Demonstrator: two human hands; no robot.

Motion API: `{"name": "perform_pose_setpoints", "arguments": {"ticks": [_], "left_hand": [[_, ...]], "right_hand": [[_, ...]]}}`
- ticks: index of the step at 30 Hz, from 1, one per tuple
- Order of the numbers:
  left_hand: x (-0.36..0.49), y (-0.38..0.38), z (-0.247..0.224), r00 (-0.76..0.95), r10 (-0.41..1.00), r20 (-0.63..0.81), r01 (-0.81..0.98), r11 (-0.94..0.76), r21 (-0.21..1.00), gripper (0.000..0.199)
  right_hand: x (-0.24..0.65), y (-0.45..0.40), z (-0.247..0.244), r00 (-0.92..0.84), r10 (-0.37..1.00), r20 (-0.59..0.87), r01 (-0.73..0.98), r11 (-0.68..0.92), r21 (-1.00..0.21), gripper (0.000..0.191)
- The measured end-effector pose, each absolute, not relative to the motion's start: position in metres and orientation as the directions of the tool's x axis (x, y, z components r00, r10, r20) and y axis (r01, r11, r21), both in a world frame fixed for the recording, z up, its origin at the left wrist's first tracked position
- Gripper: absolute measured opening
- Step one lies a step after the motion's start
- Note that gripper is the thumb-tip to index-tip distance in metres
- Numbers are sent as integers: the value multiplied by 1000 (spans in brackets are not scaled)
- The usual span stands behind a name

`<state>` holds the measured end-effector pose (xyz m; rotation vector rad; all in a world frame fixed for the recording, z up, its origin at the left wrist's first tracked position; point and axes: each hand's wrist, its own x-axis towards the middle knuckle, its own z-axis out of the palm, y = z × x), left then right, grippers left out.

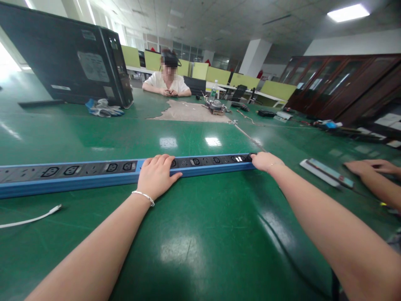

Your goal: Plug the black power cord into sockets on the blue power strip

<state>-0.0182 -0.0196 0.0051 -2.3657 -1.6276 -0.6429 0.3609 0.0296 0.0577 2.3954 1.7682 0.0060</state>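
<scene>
A long blue power strip (106,179) with a black socket face lies across the green table, running out of view on the left. My left hand (156,173) lies over its middle, fingers across the sockets and thumb along the near side. At the strip's right end, my right hand (265,161) is closed around the tip, beside a small black part; some of its fingers are hidden. Two small white patches (239,159) show on the socket face near that hand.
A white cable (40,218) lies front left. Behind stand a black computer case (90,62) and grey-blue gloves (105,108). A person (167,79) sits across the table (194,234). Another person's hands (369,167) rest at right, near a flat white-and-teal box (327,172).
</scene>
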Motion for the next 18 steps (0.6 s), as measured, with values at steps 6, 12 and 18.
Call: {"name": "perform_pose_setpoints", "arguments": {"ticks": [6, 12, 18], "left_hand": [[-18, -20, 5, 304, 828, 471, 924, -377, 66, 49], [-18, -19, 5, 296, 836, 462, 923, -375, 87, 49], [-18, -19, 4, 294, 841, 454, 925, -371, 88, 50]], "right_hand": [[354, 21, 60, 394, 916, -78, 909, -376, 179, 48], [347, 17, 58, 401, 915, -38, 903, -389, 181, 49], [349, 18, 60, 371, 926, -74, 907, -343, 245, 52]]}}
